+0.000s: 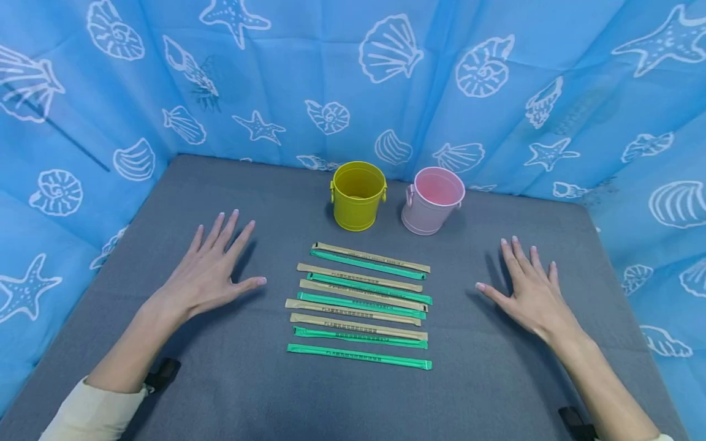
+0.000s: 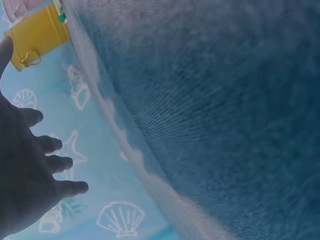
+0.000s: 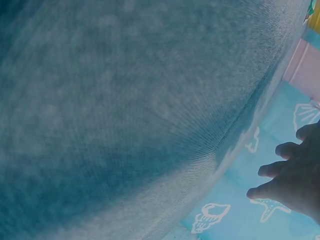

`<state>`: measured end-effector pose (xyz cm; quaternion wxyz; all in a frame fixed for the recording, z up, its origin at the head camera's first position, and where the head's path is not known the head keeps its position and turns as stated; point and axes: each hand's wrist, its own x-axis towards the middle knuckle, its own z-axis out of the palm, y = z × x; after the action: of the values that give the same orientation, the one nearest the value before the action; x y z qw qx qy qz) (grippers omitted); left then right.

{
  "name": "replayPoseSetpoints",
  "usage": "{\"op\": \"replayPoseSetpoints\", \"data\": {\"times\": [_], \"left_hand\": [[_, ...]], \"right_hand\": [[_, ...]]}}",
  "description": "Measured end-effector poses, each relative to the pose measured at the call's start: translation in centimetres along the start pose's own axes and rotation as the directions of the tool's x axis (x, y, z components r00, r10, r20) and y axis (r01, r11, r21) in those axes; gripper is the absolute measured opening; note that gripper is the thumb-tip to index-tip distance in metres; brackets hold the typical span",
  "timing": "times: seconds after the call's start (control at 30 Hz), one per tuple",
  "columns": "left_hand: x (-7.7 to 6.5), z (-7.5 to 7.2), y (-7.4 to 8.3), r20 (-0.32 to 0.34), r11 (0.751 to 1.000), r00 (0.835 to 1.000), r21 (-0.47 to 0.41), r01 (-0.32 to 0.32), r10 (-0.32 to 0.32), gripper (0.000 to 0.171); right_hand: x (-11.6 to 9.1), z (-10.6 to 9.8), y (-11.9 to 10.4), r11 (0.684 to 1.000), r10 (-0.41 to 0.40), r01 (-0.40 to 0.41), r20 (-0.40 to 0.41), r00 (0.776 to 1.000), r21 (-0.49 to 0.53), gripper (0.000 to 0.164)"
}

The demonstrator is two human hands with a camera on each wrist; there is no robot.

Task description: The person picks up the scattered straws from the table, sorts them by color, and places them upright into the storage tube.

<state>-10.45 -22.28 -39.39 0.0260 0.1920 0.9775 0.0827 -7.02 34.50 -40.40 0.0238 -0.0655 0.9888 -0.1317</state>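
Note:
My left hand (image 1: 206, 269) is spread over the left part of the grey table, palm down, holding nothing. On the right, my right hand (image 1: 532, 294) is likewise spread with nothing in it. Between the hands lies a column of several thin paper-wrapped straws, some in green wrappers (image 1: 360, 356) and some in tan wrappers (image 1: 358, 326), roughly parallel and slightly slanted. Behind them stand a yellow bucket (image 1: 355, 211) and a pink bucket (image 1: 427, 214), both upright with small side handles. The left wrist view shows the yellow bucket (image 2: 37, 37) beyond the left thumb.
A grey cloth covers the table (image 1: 231, 392). Blue curtain (image 1: 309, 61) with white shell and starfish prints hangs behind the table and along both sides. Dark straps with small devices (image 1: 163, 373) sit at the wrists.

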Motion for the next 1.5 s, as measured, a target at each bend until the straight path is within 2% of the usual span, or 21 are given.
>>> {"op": "replayPoseSetpoints", "data": {"times": [0.27,0.47,0.63,0.77,1.07,1.3,1.5], "left_hand": [[0.0,0.0,0.0,-0.005,1.0,1.0,0.007,0.015,-0.015,0.105],[0.4,-0.1,0.1,0.015,1.0,1.0,-0.001,0.018,-0.018,0.108],[2.2,-0.2,0.3,0.0,0.999,0.999,-0.012,-0.032,0.032,0.118],[3.7,-0.1,0.8,0.021,0.997,0.998,-0.043,-0.064,0.065,0.122],[6.2,-0.1,2.4,0.092,0.984,0.992,-0.162,-0.071,0.086,0.123],[8.8,-0.3,3.6,0.025,0.956,0.988,-0.254,-0.144,0.156,0.124],[10.3,-0.5,4.2,0.001,0.94,0.986,-0.302,-0.159,0.167,0.125]], "right_hand": [[-0.1,0.2,-0.2,1.0,-0.015,0.016,-0.01,1.0,0.024,0.101],[0.0,0.2,-0.5,0.999,-0.031,0.033,-0.045,0.999,0.042,0.102],[1.0,0.2,-1.7,0.992,-0.102,0.108,-0.091,0.991,0.065,0.096],[2.0,0.3,-3.1,0.98,-0.165,0.176,-0.115,0.98,0.094,0.09],[3.6,0.9,-4.8,0.946,-0.192,0.224,-0.152,0.97,0.236,0.078],[5.1,1.6,-6.0,0.896,-0.208,0.252,-0.155,0.966,0.367,0.069],[6.1,1.9,-7.0,0.867,-0.196,0.229,-0.12,0.973,0.442,0.062]]}}
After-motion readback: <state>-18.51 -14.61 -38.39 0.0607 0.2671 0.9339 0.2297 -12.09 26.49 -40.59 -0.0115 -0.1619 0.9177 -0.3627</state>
